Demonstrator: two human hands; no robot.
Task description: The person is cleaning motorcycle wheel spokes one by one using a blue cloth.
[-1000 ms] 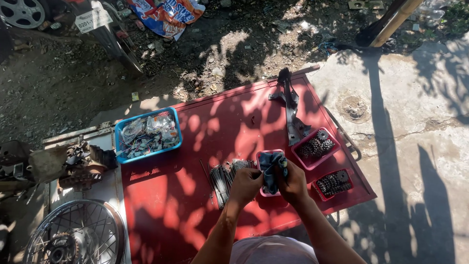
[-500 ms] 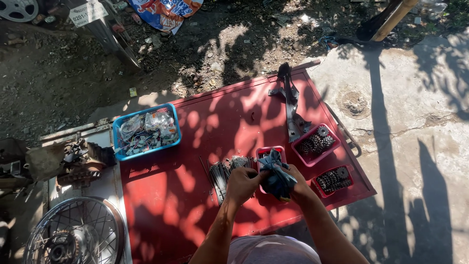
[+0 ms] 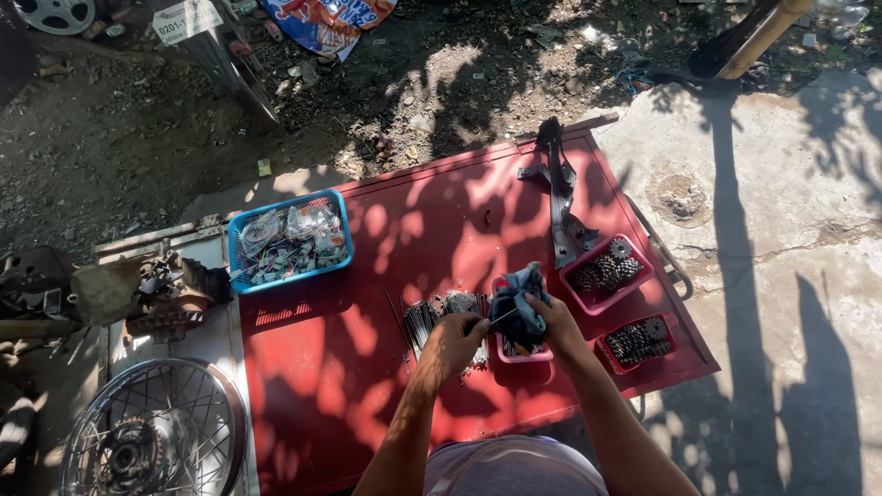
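Observation:
My right hand (image 3: 555, 318) grips a crumpled dark blue rag (image 3: 517, 303) above a small red tray (image 3: 524, 353) on the red metal sheet (image 3: 386, 367). My left hand (image 3: 452, 342) pinches a thin metal spoke (image 3: 501, 319) whose tip goes into the rag. A bundle of loose spokes (image 3: 432, 317) lies on the sheet just left of my hands.
Two red trays of sprockets and chain parts (image 3: 606, 272) (image 3: 639, 341) sit to the right. A blue basket of bagged parts (image 3: 289, 241) stands at the sheet's left. A black bracket (image 3: 560, 193) lies at the back. A spoked wheel (image 3: 152, 432) and engine parts (image 3: 156, 289) lie left.
The rag has turned in my right hand and my left hand has drawn slightly back with the spoke. The view has shifted a little.

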